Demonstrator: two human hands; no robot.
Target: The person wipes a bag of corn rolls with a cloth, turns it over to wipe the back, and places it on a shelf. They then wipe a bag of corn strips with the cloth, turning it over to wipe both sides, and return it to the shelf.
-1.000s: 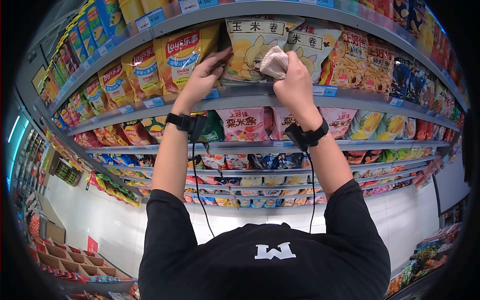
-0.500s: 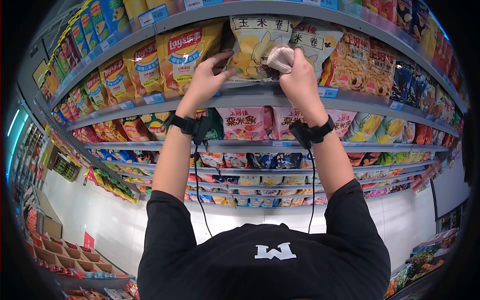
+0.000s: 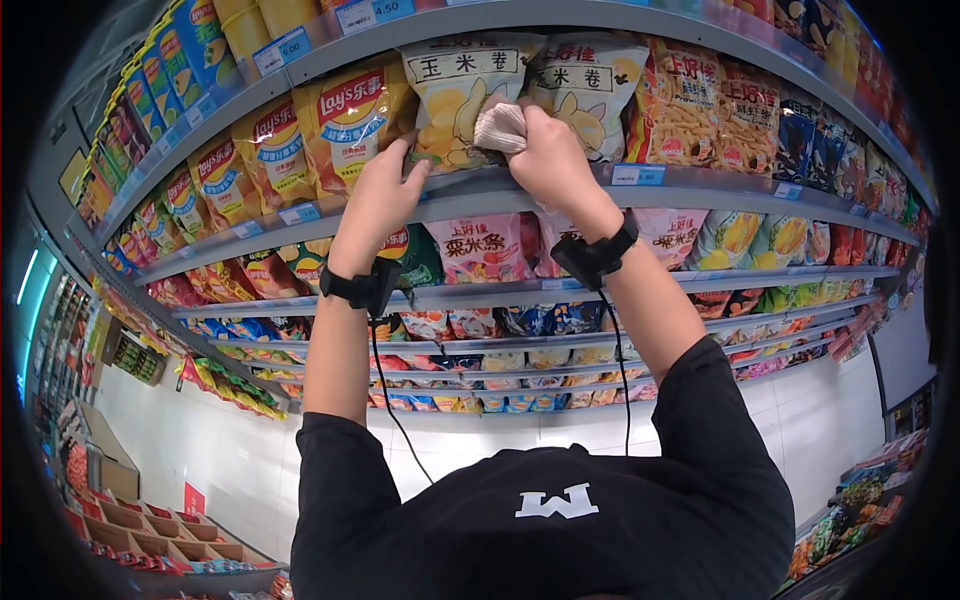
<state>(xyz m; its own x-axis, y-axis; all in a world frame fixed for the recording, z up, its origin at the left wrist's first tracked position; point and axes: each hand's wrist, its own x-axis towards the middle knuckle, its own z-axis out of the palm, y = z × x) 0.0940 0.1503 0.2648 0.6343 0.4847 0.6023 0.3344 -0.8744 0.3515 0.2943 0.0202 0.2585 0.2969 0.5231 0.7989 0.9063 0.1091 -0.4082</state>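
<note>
A light bag of corn rolls (image 3: pixel 458 85) stands upright on the shelf, with a similar bag (image 3: pixel 592 100) on its right. My left hand (image 3: pixel 388 190) is at the lower left corner of the first bag, fingers apart, near the yellow Lay's bag (image 3: pixel 352 118). In my right hand (image 3: pixel 550 155) is a bunched, striped light cloth (image 3: pixel 500 128), held in front of the gap between the two corn roll bags. Black straps with small devices are round both wrists.
The shelf edge (image 3: pixel 470 200) with price tags runs below my hands. Lower shelves hold pink bags (image 3: pixel 478 248) and other snacks. Shrimp chip bags (image 3: pixel 684 110) stand at the right. Wooden bins (image 3: pixel 165 530) are at the lower left.
In the view, both hands and the corn roll bags have shifted left. My left hand is lower against the bag's corner, and the cloth remains in my right hand.
</note>
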